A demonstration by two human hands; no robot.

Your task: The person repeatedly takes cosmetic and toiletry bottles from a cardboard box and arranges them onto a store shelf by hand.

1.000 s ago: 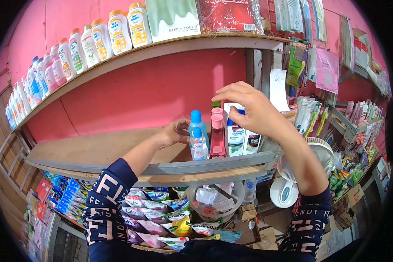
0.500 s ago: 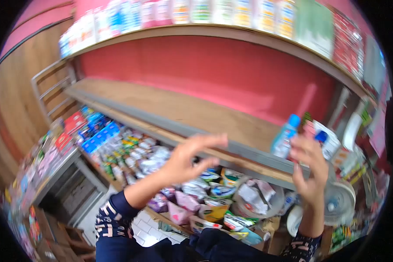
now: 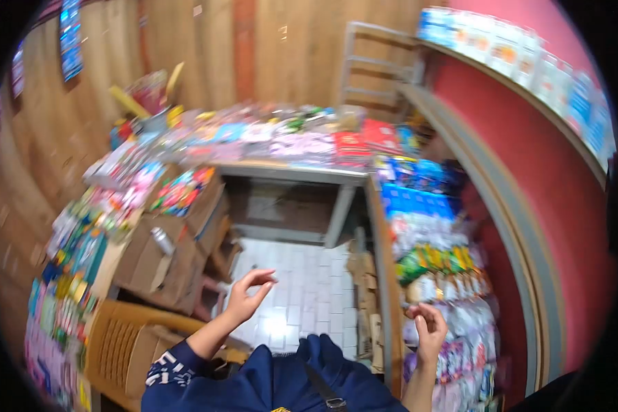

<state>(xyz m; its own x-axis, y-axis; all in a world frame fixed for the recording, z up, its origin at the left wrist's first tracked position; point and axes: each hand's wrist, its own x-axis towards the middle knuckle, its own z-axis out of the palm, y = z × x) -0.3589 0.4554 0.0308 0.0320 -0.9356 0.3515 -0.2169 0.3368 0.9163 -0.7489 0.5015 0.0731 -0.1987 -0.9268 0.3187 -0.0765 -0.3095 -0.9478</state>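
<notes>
No grasp seems under way: the left hand (image 3: 244, 299), at 7 o'clock over the tiled floor (image 3: 292, 295), has its grip apart; the right hand (image 3: 430, 332), loosely curled, thumb apart, appears empty near the packets (image 3: 472, 317) at 4 o'clock. Grasping one would call for closing the fingers.

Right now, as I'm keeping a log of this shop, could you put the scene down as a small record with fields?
left hand: nothing seen in it, fingers apart, above the tiled floor
left hand point
right hand: nothing seen in it, fingers loosely curled, nearest the packets
floor: white tiles
left side: slatted chair, cardboard box with a silvery cylinder
upper right: row of bottles
labels: too blurred to read
</notes>
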